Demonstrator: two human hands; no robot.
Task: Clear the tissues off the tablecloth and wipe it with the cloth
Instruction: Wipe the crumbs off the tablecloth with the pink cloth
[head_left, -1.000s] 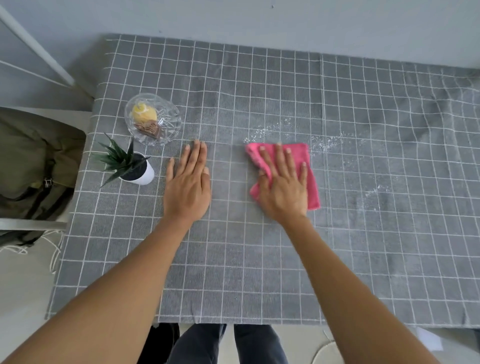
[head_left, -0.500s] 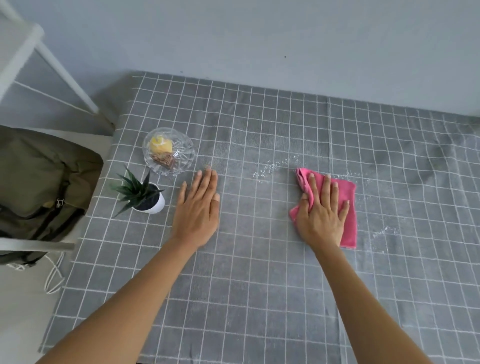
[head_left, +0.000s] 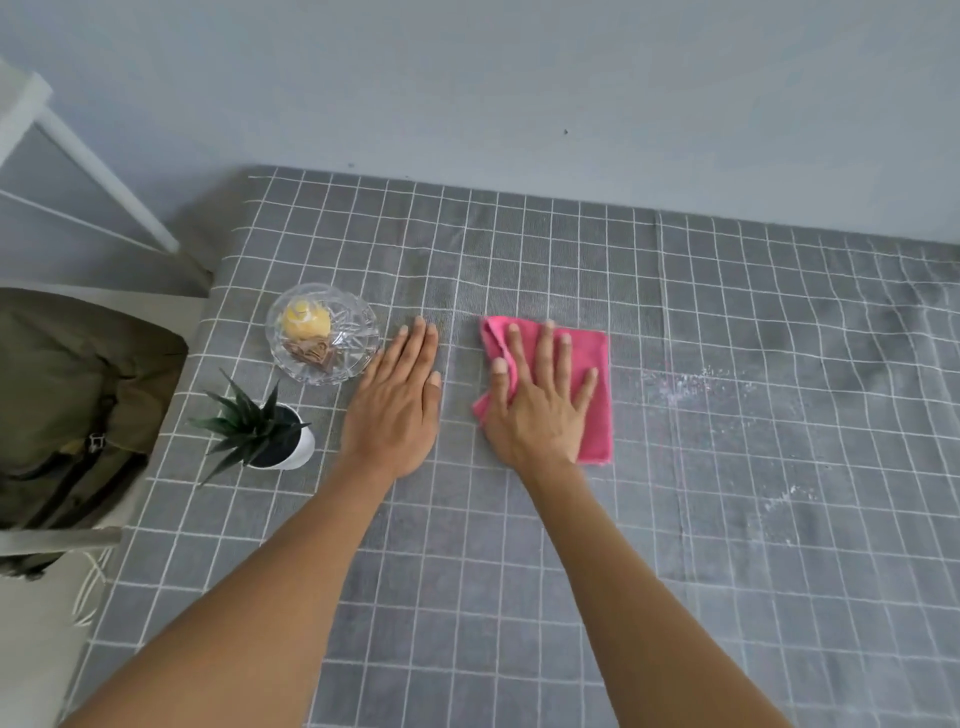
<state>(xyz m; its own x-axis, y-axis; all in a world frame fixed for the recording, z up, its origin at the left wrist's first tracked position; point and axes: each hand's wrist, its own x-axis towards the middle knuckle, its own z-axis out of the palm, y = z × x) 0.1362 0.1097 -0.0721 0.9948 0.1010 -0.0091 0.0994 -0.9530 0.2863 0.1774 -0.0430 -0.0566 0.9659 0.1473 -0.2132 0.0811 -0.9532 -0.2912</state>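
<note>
A grey tablecloth (head_left: 519, 571) with a white grid covers the table. A pink cloth (head_left: 595, 374) lies flat on it near the middle, bunched at its left edge. My right hand (head_left: 540, 405) presses flat on the pink cloth with the fingers spread. My left hand (head_left: 397, 405) rests flat on the bare tablecloth just left of the cloth, fingers together, holding nothing. White powdery specks (head_left: 691, 382) are scattered on the tablecloth to the right of the cloth. No tissues are in view.
A cut-glass bowl (head_left: 358, 358) with a yellow item and a brown one stands left of my left hand. A small potted succulent (head_left: 270, 436) stands nearer the left edge. An olive bag (head_left: 67, 405) sits on a chair beyond the table's left side.
My right hand has slid the pink cloth back to the left, close to my left hand, off the specks. My left hand has stayed flat in place.
</note>
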